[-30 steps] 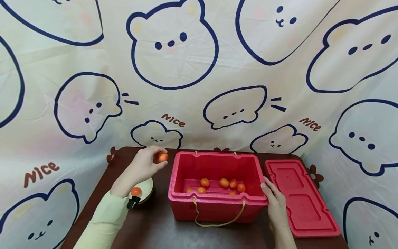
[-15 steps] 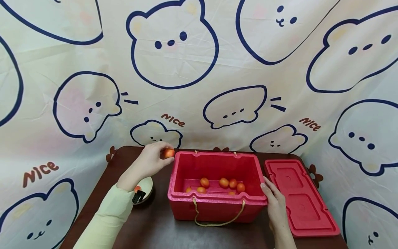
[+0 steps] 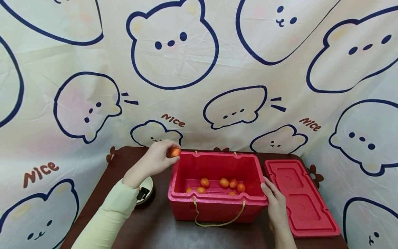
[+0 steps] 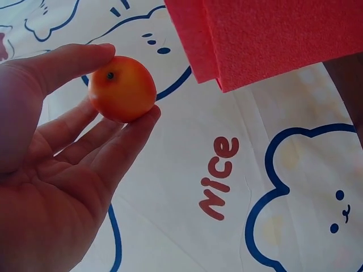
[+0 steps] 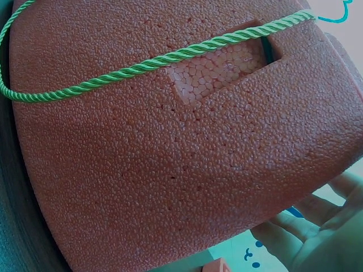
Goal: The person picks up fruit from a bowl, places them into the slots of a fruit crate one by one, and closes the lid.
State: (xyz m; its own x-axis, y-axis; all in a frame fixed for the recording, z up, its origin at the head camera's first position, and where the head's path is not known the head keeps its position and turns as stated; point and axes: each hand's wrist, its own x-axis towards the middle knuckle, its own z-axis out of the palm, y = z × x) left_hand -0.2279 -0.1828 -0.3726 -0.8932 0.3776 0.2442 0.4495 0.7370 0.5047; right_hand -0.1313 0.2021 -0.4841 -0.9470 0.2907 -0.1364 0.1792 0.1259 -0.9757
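Observation:
In the head view, my left hand (image 3: 158, 157) pinches a small round orange-red fruit (image 3: 174, 152) between thumb and fingers, by the back left corner of the red foam box (image 3: 214, 209). The left wrist view shows a dark stem spot on this fruit (image 4: 126, 90). Several orange fruits (image 3: 224, 183) lie on the box's floor. My right hand (image 3: 276, 204) rests against the box's right end, its thumb by the rim. In the right wrist view, the fingers (image 5: 283, 238) lie relaxed along the box's edge. A pale bowl (image 3: 149, 183) is partly hidden by the left wrist.
A red lid (image 3: 306, 197) lies right of the box on the dark brown table (image 3: 149, 228). A cord handle (image 3: 219, 225) hangs on the box's front. Behind the table stands a cloth backdrop (image 3: 192, 103) with cartoon animals.
My left hand has moved right with the fruit, from above the table to the box's back left corner. The right hand and the box have stayed where they were.

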